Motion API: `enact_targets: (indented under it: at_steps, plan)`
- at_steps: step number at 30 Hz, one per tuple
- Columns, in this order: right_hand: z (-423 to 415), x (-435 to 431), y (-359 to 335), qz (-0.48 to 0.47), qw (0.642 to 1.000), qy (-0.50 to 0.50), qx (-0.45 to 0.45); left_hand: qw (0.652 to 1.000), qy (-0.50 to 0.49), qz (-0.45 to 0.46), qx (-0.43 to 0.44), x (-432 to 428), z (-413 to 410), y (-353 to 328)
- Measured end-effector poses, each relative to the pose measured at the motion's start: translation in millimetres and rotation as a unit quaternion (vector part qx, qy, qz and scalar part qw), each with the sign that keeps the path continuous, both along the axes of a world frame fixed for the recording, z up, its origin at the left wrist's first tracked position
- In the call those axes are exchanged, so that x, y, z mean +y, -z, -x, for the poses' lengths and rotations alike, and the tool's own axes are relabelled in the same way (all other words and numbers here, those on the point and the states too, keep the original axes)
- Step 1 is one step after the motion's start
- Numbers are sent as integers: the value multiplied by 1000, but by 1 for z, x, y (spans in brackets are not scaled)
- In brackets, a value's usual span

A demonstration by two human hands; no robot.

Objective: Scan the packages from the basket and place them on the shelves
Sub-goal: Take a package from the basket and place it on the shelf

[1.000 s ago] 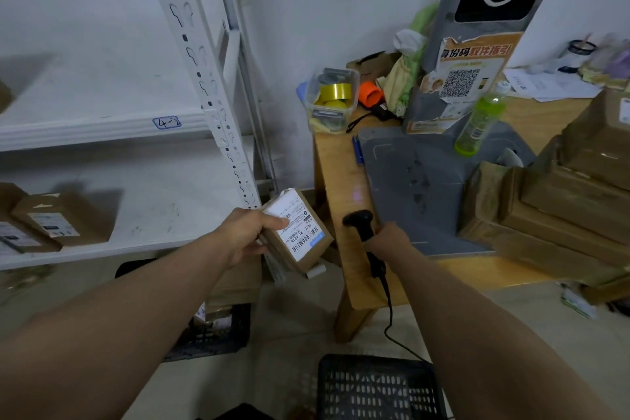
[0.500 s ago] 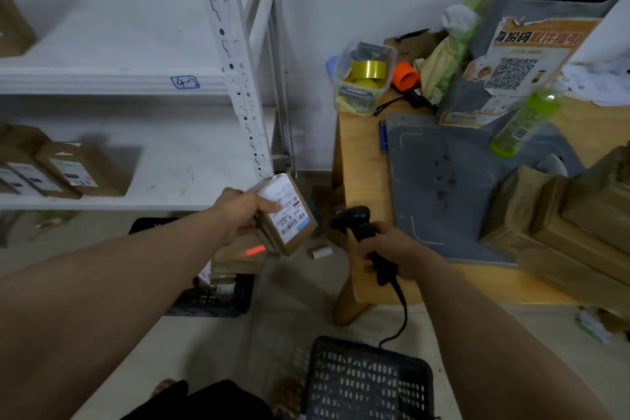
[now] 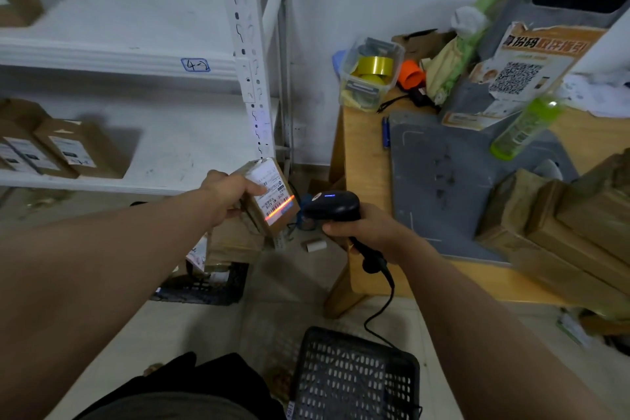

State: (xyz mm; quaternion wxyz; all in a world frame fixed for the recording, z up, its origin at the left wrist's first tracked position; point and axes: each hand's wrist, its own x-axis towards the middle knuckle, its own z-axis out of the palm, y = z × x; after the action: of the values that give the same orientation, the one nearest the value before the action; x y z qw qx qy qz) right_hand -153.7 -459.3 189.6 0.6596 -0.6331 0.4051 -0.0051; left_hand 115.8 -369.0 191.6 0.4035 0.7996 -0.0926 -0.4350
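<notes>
My left hand (image 3: 227,194) grips a small brown cardboard package (image 3: 272,198) with a white label facing right. An orange scan line lies across the label's barcode. My right hand (image 3: 366,230) grips a black corded barcode scanner (image 3: 332,206), its head pointed at the label from a short gap to the right, a blue light lit on top. A black mesh basket (image 3: 354,375) stands on the floor below my hands. The white metal shelves (image 3: 112,58) are at the left, with several labelled brown packages (image 3: 75,150) on the lower level.
A wooden table (image 3: 361,153) at the right carries a grey mat, stacked brown boxes (image 3: 572,225), a green bottle (image 3: 525,128) and a tub of tape rolls (image 3: 370,77). Another black basket (image 3: 208,286) with boxes sits under the shelf. The shelf upright (image 3: 249,54) stands just behind the package.
My right hand lifted the scanner off the table edge and turned it toward the package. The scan line moved from the box below onto the label. The camera view shifted left.
</notes>
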Motion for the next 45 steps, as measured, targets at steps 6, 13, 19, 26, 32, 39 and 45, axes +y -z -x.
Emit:
enact_targets:
  at_steps: [6,13,19,26,32,39,45]
  plan:
    - [-5,5,-3,17,1000,-7,4,1000,7,5,-2,2,-1,-3]
    - [-10,9,-4,16,1000,-10,7,1000,13,12,3,6,0,-5]
    - [-12,8,-3,15,1000,-15,10,1000,15,15,6,8,-1,-4]
    - [-13,-9,7,85,988,82,102,999,11,23,22,9,-3,-1]
    - [1,-32,42,113,956,176,207,997,30,31,62,3,8,6]
    - [3,-44,65,140,935,186,266,992,69,43,98,-5,25,2]
    - [3,-34,60,110,921,214,305,990,79,50,108,-3,28,-2]
